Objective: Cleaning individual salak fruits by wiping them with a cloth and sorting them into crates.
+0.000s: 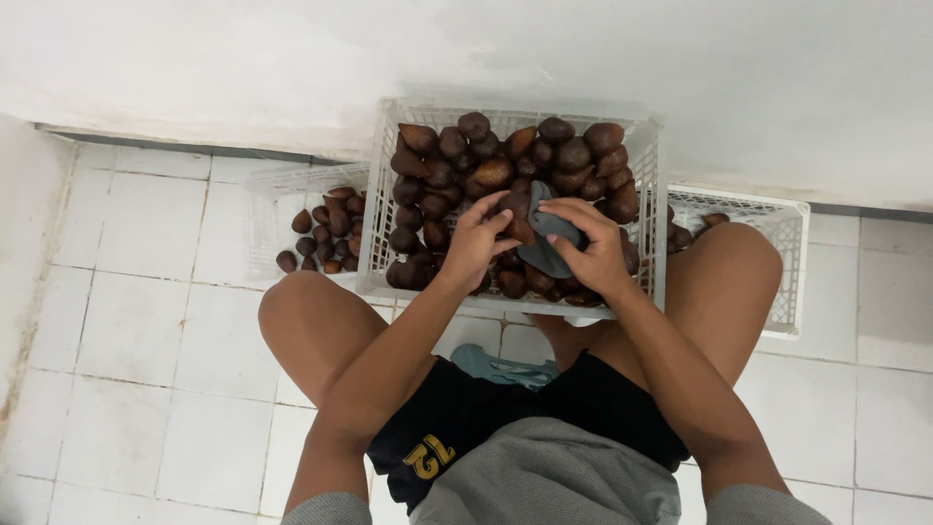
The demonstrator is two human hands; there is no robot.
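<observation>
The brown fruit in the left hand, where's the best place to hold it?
Probably by its broad rounded end, coming from the left as the left hand does. The brown fruit tapers to a point, so the wide end gives the fingers more to pinch and leaves the rest free for the grey cloth in the right hand.

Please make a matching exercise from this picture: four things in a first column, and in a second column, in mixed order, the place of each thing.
Things:
1. left hand
2. right hand
3. middle crate
4. left crate

Places:
A. holds a grey cloth
B. lies on the floor beside the person's knee, with only a few fruits
C. holds one brown fruit
D. stands in front of the person, filled with brown scaly fruits

Pairs: 1-C, 2-A, 3-D, 4-B
</observation>
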